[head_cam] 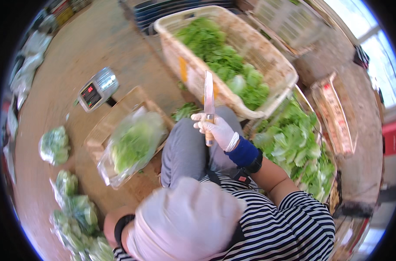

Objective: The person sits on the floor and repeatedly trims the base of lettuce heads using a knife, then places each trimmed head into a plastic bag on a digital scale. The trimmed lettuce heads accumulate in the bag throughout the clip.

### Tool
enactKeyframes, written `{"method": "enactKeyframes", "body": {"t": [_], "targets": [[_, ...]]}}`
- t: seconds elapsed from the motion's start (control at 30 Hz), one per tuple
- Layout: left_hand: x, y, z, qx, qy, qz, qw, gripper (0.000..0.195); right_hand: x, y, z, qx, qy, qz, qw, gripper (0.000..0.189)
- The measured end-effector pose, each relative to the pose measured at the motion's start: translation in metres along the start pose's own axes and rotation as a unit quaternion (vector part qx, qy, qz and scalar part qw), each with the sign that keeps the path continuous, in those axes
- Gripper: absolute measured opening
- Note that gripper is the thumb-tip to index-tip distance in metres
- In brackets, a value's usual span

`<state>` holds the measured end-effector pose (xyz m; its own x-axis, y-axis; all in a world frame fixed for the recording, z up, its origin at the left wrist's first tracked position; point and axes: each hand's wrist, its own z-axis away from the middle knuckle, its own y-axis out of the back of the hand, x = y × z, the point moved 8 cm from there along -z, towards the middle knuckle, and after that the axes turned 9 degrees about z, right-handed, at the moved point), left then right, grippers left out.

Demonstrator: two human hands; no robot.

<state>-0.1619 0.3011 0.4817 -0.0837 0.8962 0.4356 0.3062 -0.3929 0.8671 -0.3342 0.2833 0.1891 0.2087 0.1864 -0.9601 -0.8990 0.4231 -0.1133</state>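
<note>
My right hand (219, 129) wears a thin white glove and holds a knife (209, 94) by its wooden handle, above my knees. The blade points away from me. Large and blurred close to the camera is my left hand (185, 222), gloved too; its fingers cannot be made out clearly. Left of my legs, a clear plastic bag (132, 143) of leafy lettuce lies on a tan plastic crate (98, 137). In front, a large cream plastic basket (181, 55) holds loose green lettuce (214, 45). More lettuce (295, 143) fills a container beside my right arm.
A digital scale (98, 89) with a lit display stands beyond the tan crate. Several bagged lettuces (75, 208) sit on the floor at left, with another bag (54, 145) above them. Loose leaves (185, 111) lie by my knee. An orange-and-white crate (334, 114) stands far right.
</note>
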Motion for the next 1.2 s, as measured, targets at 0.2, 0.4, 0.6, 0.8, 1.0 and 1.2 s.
{"method": "enactKeyframes", "body": {"t": [0.2, 0.4, 0.6, 0.8, 1.0, 1.2], "targets": [[0.034, -0.004, -0.026, 0.004, -0.126, -0.263, 0.956, 0.039, -0.027, 0.064, 0.069, 0.032, -0.052, 0.025, 0.998, 0.038], [0.021, -0.004, -0.035, 0.077, -0.129, -0.261, 0.954, 0.042, -0.080, 0.183, 0.043, 0.163, 0.008, 0.070, 0.984, 0.035], [-0.009, 0.010, -0.088, -0.011, 0.058, -0.047, 0.997, 0.024, -0.090, 0.353, -0.094, 0.237, -0.080, 0.251, 0.935, 0.035], [-0.128, -0.057, -0.094, 0.128, 0.157, 0.157, 0.967, 0.021, -0.027, 0.460, -0.206, 0.288, -0.157, 0.641, 0.694, 0.048], [-0.197, -0.267, -0.031, -0.042, 0.453, 0.642, 0.617, 0.026, 0.039, 0.506, -0.222, 0.208, -0.233, 0.680, 0.664, 0.041], [-0.218, -0.338, 0.004, -0.033, 0.495, 0.672, 0.549, 0.039, 0.036, 0.507, -0.241, 0.160, -0.258, 0.706, 0.640, 0.036]]}}
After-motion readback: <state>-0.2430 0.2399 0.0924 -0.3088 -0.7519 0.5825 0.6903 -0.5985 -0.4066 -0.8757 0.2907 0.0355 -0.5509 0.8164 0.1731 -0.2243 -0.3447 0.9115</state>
